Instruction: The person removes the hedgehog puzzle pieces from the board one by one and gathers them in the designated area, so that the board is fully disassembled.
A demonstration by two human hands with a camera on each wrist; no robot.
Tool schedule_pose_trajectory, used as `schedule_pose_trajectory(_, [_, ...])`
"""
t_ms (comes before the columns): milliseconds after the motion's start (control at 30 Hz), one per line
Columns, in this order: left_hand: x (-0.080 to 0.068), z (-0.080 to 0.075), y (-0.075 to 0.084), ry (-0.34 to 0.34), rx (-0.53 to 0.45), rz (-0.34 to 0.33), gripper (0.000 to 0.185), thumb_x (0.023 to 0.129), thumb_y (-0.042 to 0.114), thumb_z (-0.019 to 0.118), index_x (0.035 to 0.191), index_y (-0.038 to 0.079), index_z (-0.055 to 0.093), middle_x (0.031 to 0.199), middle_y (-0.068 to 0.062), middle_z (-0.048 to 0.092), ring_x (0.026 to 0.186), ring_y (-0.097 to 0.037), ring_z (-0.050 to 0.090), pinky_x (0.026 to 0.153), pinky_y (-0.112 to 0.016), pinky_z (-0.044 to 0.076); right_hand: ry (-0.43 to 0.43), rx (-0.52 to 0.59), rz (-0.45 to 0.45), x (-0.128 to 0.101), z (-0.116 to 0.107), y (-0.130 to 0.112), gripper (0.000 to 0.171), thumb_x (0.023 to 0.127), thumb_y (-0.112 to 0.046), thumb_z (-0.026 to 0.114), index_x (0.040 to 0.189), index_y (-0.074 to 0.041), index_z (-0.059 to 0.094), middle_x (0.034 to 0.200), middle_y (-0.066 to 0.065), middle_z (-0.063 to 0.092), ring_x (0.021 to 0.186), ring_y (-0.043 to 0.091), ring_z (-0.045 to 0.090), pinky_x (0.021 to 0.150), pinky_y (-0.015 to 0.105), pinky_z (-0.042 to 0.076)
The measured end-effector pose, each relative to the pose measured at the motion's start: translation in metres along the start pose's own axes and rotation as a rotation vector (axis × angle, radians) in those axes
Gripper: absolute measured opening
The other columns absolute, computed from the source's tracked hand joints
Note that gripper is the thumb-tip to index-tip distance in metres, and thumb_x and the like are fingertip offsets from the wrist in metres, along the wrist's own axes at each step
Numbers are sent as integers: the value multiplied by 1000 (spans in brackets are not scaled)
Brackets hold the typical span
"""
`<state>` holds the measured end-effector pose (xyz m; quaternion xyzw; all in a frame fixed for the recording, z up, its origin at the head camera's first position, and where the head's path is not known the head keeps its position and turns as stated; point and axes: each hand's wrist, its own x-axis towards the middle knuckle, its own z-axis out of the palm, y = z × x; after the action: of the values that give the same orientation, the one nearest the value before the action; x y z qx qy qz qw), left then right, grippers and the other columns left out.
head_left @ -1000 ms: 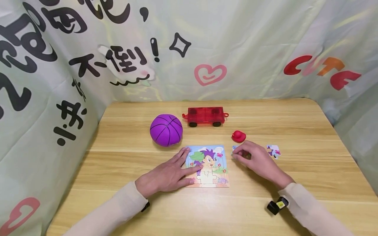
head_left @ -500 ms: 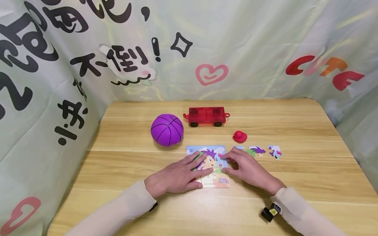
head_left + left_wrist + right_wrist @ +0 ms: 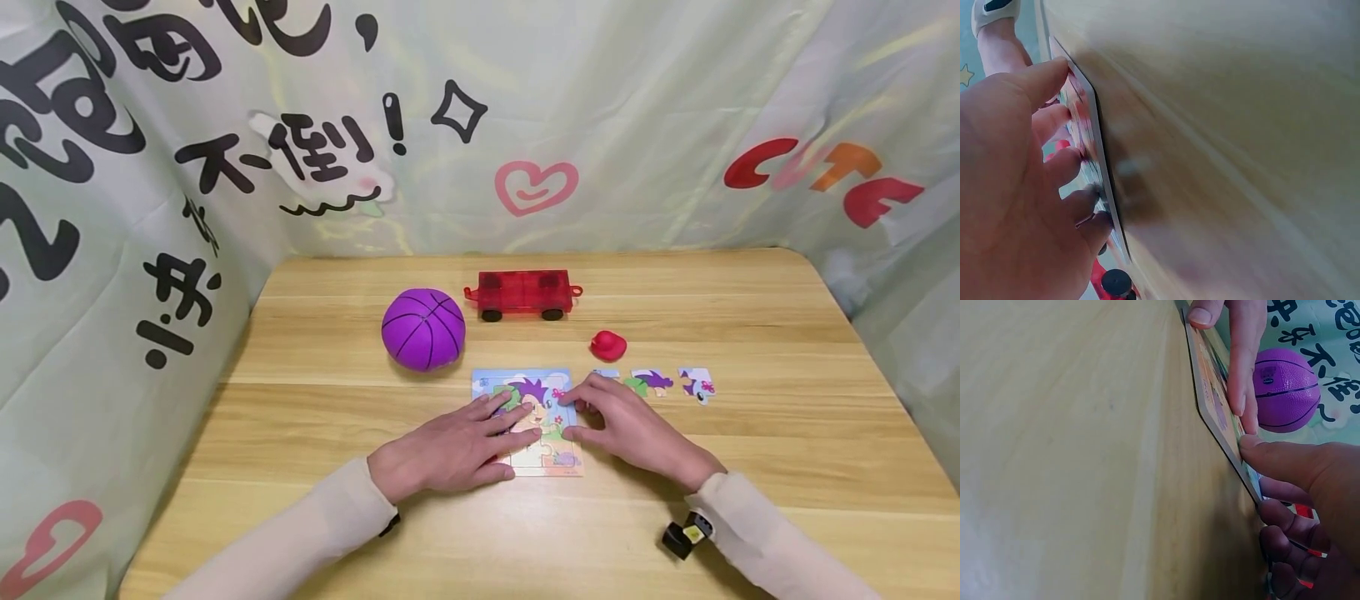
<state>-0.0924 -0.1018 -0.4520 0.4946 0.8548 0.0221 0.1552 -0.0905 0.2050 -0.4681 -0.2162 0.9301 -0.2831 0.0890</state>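
Note:
A small picture puzzle board point(image 3: 534, 461) lies on the wooden table point(image 3: 750, 317). My left hand point(image 3: 501, 421) lies flat on the board's left half with straight fingers, as the left wrist view shows it pressing the board point(image 3: 1094, 159). My right hand point(image 3: 579, 417) arches over the board's right edge, its fingertips on the picture and its thumb point(image 3: 1272, 456) against the edge of the board point(image 3: 1215, 403). Whether it holds a piece is hidden. Three loose puzzle pieces point(image 3: 651, 382) lie in a row just right of that hand.
A purple ball point(image 3: 423, 329) sits behind the board on the left, also in the right wrist view point(image 3: 1288, 390). A red toy wagon point(image 3: 522, 293) stands further back and a small red duck point(image 3: 607, 344) behind the loose pieces. Printed cloth walls surround the table.
My right hand left the loose pieces and moved left onto the board's right edge. My left hand slid further right over the picture. In the last half second both barely moved.

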Motion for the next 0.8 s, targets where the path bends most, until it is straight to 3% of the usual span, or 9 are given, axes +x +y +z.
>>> schedule_pose_trajectory(233, [-1, -1, 1, -4, -18, 1, 56, 117, 50, 42, 172, 40, 33, 184, -2, 18, 172, -31, 9, 139, -48, 19, -15, 7, 5, 3, -1, -3, 38, 96, -33, 86, 129, -16, 75, 106, -7, 62, 92, 12, 53, 82, 31, 50])
schedule_pose_trajectory(533, [0, 0, 0, 17, -20, 25, 55, 117, 47, 44, 171, 37, 37, 183, -6, 21, 171, -34, 13, 139, -49, 22, -34, 57, 46, 6, -3, -6, 36, 95, -26, 88, 124, -14, 71, 105, -5, 61, 92, 14, 54, 79, 27, 51])
schedule_pose_trajectory(800, [-1, 1, -1, 24, -40, 35, 55, 117, 46, 45, 171, 35, 38, 183, -8, 21, 171, -35, 14, 138, -50, 22, 6, 101, 26, 5, 1, -7, 32, 96, -22, 87, 121, -19, 68, 104, -7, 64, 91, 14, 56, 77, 26, 52])
